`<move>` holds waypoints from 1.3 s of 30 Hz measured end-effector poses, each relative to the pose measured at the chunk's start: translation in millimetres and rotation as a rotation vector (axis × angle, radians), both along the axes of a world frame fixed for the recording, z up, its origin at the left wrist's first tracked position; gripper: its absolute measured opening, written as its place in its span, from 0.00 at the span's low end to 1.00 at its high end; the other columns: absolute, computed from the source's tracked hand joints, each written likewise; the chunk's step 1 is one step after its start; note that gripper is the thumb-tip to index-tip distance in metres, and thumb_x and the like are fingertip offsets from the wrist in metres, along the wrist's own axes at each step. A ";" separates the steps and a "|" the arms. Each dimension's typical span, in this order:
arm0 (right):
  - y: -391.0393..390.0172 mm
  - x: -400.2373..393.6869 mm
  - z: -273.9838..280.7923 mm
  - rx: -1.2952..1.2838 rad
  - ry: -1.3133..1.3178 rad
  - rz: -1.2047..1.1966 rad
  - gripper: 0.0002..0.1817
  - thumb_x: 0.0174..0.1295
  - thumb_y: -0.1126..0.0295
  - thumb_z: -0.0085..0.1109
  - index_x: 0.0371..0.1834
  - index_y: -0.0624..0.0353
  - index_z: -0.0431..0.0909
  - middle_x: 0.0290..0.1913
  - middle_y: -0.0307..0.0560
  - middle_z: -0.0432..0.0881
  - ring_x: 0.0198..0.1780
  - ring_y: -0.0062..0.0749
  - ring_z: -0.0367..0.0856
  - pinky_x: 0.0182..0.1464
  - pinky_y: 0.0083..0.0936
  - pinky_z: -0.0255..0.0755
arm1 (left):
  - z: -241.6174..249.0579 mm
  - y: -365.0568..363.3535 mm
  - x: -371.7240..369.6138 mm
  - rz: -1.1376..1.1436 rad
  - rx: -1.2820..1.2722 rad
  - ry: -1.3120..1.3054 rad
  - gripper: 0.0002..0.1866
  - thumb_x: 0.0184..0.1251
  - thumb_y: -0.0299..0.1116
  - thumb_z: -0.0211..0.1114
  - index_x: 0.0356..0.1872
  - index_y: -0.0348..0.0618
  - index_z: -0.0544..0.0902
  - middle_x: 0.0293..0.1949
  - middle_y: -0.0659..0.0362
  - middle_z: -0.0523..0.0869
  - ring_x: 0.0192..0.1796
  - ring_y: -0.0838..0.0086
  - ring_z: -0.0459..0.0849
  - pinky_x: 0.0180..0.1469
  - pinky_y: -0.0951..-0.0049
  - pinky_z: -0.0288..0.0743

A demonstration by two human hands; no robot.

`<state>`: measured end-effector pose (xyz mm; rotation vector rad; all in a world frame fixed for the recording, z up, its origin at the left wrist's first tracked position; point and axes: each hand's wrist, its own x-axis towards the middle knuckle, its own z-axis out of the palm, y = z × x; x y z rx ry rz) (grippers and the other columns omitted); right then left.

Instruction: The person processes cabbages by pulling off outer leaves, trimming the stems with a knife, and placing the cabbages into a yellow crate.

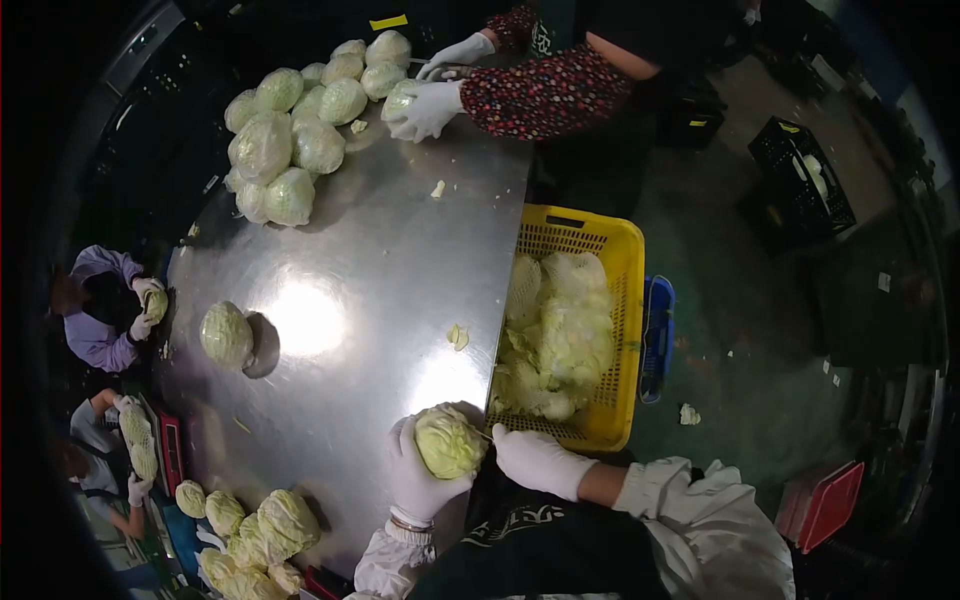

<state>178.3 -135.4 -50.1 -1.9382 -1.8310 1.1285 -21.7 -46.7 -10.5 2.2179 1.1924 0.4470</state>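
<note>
My left hand [418, 474], in a white glove, is wrapped round a pale green cabbage [450, 441] at the near edge of the metal table. Beside the cabbage is my right hand [540, 463], also gloved, with its fingers closed. Something thin shows at the right fingertips against the cabbage's side, too small to name. A few loose leaf scraps [458, 337] lie on the table beyond the cabbage. To the right, close to my right hand, is a yellow crate [622, 340] holding leaves and white netting.
Wrapped cabbages [262, 147] are heaped at the far left of the metal table [380, 270]; one cabbage [227, 335] stands alone. Unwrapped cabbages [288, 523] lie at lower left. A co-worker's gloved hand [428, 110] holds a cabbage. Two other people work along the left side. A black crate [800, 180] stands right.
</note>
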 end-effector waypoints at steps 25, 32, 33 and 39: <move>1.3 -32.4 -7.8 0.079 1.004 -0.374 0.41 0.74 0.67 0.66 0.81 0.67 0.52 0.64 0.56 0.74 0.47 0.27 0.84 0.37 0.24 0.81 | -15.2 -22.0 -24.3 0.209 -0.530 -0.650 0.58 0.59 0.37 0.83 0.83 0.34 0.52 0.72 0.47 0.69 0.75 0.60 0.70 0.76 0.59 0.67; 14.2 1.9 41.0 0.302 0.144 0.059 0.33 0.79 0.56 0.50 0.81 0.59 0.62 0.74 0.59 0.73 0.36 0.47 0.91 0.35 0.34 0.85 | -25.3 -15.6 -19.7 0.400 -0.565 -0.604 0.55 0.54 0.28 0.84 0.78 0.31 0.55 0.66 0.45 0.72 0.68 0.62 0.77 0.70 0.63 0.76; 13.8 1.2 40.6 0.305 0.079 0.091 0.32 0.78 0.56 0.51 0.81 0.60 0.63 0.75 0.57 0.73 0.36 0.44 0.91 0.34 0.34 0.84 | -25.6 -14.7 -20.1 0.388 -0.572 -0.590 0.54 0.54 0.28 0.84 0.77 0.31 0.56 0.66 0.45 0.73 0.68 0.62 0.77 0.69 0.63 0.77; 12.2 -0.5 37.4 0.402 0.002 0.086 0.31 0.76 0.58 0.55 0.78 0.60 0.68 0.72 0.54 0.77 0.33 0.38 0.90 0.33 0.30 0.84 | -23.9 -16.1 -16.9 0.392 -0.599 -0.607 0.53 0.54 0.27 0.84 0.76 0.31 0.57 0.65 0.45 0.74 0.66 0.62 0.79 0.68 0.63 0.78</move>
